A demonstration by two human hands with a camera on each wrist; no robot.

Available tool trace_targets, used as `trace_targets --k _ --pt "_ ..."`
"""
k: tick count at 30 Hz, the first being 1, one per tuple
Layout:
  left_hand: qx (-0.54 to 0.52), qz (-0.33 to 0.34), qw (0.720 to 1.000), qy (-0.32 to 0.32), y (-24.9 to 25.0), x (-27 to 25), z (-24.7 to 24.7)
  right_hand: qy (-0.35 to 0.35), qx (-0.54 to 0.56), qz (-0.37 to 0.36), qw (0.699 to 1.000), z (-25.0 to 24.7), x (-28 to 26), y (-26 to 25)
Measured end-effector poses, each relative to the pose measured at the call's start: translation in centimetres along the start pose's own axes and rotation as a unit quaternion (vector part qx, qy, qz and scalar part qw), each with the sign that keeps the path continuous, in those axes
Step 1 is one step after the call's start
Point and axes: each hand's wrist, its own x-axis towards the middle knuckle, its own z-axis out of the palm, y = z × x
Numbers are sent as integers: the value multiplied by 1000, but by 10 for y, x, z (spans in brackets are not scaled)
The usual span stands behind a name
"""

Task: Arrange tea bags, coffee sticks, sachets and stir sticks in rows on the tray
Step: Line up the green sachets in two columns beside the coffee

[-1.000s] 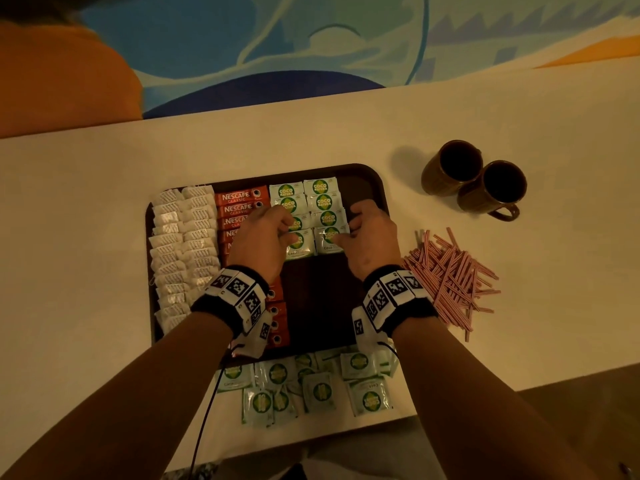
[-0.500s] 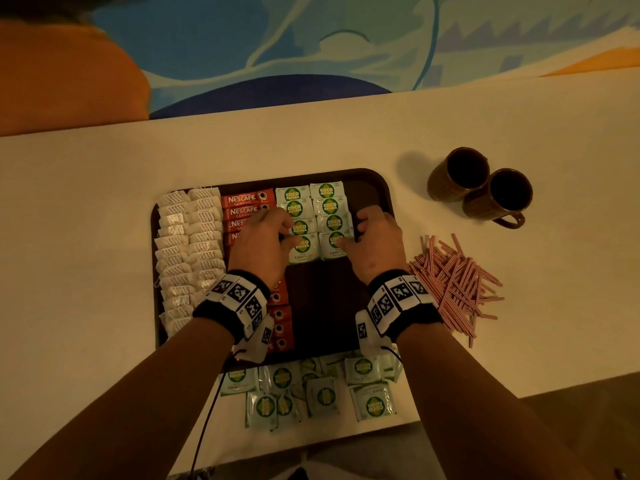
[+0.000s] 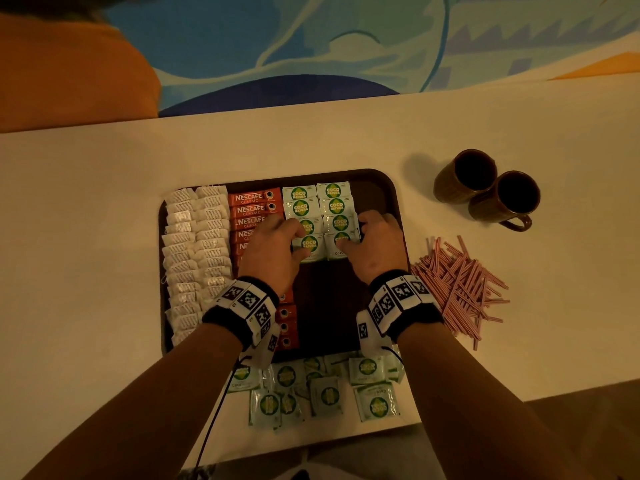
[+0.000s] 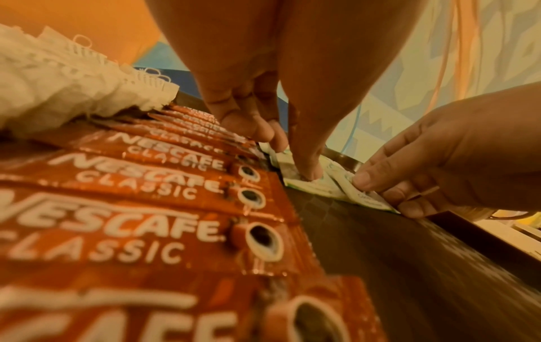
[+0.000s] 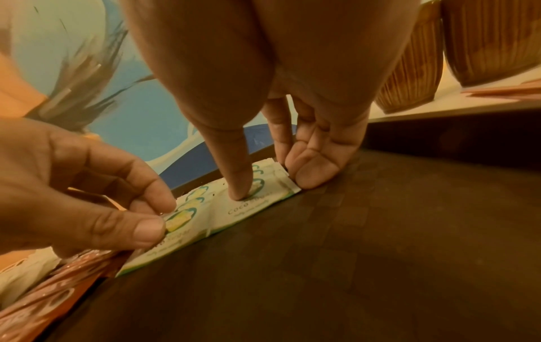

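Squaring sachet rows (image 3: 320, 220) on tray (image 3: 388, 188): left hand (image 3: 273, 244), right hand (image 3: 372, 244) pressing nearest pair with bent fingertips, gripping nothing; next, fetching loose sachets (image 3: 322, 393) from bench (image 3: 86, 237).

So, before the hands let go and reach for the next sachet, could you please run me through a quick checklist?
1. Nearest pair of sachets level with each other: ok, their near edges line up.
2. Left hand placement: ok, thumb pressing the left sachet.
3. Right hand placement: ok, thumb pressing down, fingers against the outer edge of the right sachet.
4. Room on the tray for more rows: ok, bare floor nearer the person.
5. Loose sachets within reach: ok, on the table by the tray's near edge.
6. Stir sticks on the tray: not ok, piled on the table.
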Motion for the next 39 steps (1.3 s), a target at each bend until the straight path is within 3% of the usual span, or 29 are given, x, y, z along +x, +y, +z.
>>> trace_targets --k 15,22,32,39 --pt "-15 -15 999 25 2 -11 -13 17 14 -6 1000 -9 -6 -1" --pt "-35 -5 999 41 -5 -39 -30 52 25 -25 998 -26 -45 5" --pt "-79 19 997 -7 -31 -106 -33 59 68 11 996 -14 -136 38" --pt "-48 87 991 -85 -29 -142 -31 73 93 82 990 6 -190 65"
